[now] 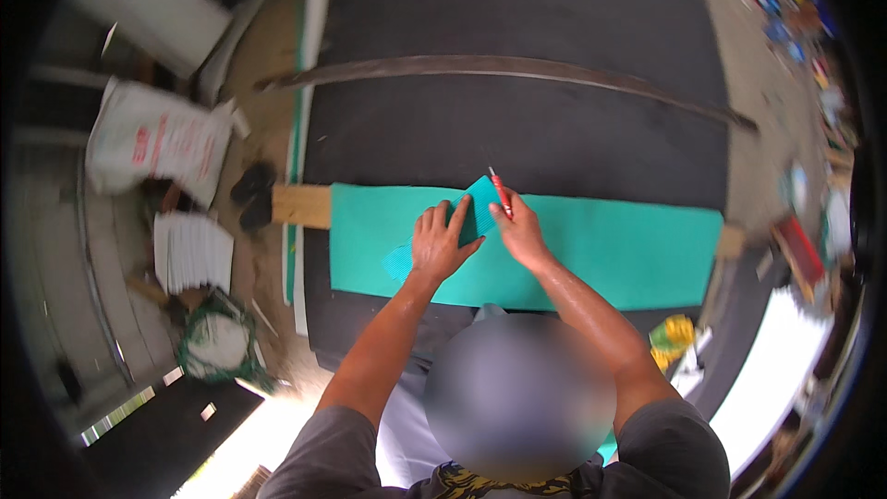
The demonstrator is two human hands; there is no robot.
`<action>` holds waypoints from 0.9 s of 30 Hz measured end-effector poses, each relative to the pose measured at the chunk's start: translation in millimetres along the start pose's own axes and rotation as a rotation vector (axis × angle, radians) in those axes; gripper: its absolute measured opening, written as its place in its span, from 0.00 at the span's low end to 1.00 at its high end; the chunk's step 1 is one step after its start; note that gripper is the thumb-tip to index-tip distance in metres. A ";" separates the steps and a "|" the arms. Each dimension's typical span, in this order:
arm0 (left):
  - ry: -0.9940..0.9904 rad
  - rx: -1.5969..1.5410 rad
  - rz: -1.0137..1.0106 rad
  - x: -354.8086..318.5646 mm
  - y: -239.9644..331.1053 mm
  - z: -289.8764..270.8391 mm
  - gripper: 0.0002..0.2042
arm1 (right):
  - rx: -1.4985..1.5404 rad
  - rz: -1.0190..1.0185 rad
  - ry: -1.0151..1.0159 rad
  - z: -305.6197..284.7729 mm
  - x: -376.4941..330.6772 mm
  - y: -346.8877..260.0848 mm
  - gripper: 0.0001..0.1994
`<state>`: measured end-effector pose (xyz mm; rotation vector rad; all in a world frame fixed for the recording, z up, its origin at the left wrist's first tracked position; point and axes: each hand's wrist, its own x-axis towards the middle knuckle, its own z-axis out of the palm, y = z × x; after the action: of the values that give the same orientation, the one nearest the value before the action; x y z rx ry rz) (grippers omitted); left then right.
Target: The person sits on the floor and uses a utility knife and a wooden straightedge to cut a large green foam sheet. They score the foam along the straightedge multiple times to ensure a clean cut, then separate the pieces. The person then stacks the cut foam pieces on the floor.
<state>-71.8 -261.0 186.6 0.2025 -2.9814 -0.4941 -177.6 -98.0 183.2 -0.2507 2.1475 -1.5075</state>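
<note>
One bare left hand (443, 245) lies palm down with its fingers and thumb spread wide, pressing on a narrow, ribbed, teal strip (480, 208) rather than gripping it. The strip sits at a slant near the middle of a long, flat, rectangular sheet of smooth green material (610, 254), its upper end reaching toward the sheet's far edge and its lower end showing past the wrist. Beside it, the bare right hand (525, 236) is closed around a slim red-handled tool with a thin metal tip (501, 194), which points away from the person, just beside the strip's upper end; whether the two touch cannot be told. Under the green sheet, a light-brown wooden board (297, 206) sticks out at the left, all on a broad, matte black surface (517, 139). Farther off, a long, dark, narrow bar (480, 66) stretches across that surface, bowed by the lens. On the left stand a white sack with red printing (162, 143), a stack of thin white sheets (196, 254) and a green mesh bag (217, 342); a crumpled yellow packet (673, 333) lies near the right forearm.
</note>
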 end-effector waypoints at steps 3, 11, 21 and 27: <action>-0.178 -0.106 0.022 21.0 66.9 -35.2 0.48 | 0.087 0.291 0.120 -70.0 -33.5 -30.9 0.17; -0.764 -0.593 -0.206 18.8 179.4 -115.7 0.31 | 0.102 0.354 0.253 -193.9 -140.3 -94.6 0.14; -0.805 -0.901 -0.377 15.1 311.3 -212.3 0.20 | -0.069 0.419 0.782 -241.7 -242.2 -214.0 0.33; -0.792 -0.977 -0.284 41.9 370.1 -240.0 0.17 | 0.034 0.377 0.693 -276.8 -264.4 -258.2 0.47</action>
<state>-123.0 4.9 537.3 0.3875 -2.8662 -2.4175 -122.3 147.3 570.4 0.7560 2.4708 -1.5345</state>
